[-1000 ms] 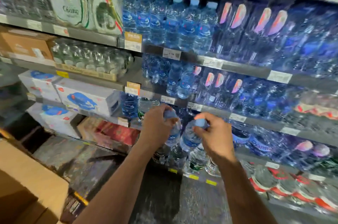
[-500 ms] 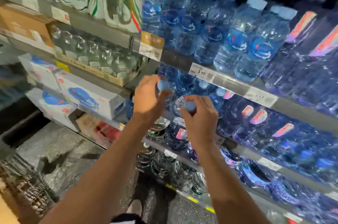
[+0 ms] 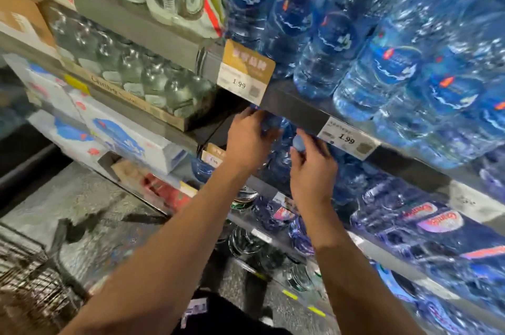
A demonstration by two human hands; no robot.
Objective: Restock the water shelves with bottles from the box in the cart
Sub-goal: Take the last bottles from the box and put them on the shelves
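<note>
Grey metal shelf tiers [image 3: 153, 28] run from nine o'clock to four o'clock. Speckled grey stone floor [image 3: 90, 214] fills seven o'clock, glossy with reflected light.

Left hand [image 3: 247, 140] fingers [image 3: 252, 113] go under the shelf edge [image 3: 295, 113], tips hidden; bottle [image 3: 276, 129] they hold is mostly covered & blurred. Wire cart [image 3: 24, 274] cut off at left edge, smeared by motion. Small print on price tag [image 3: 345, 138] unreadable.

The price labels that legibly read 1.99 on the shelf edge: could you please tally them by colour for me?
gold-backed label: 1
white label: 1
Total: 2
</note>
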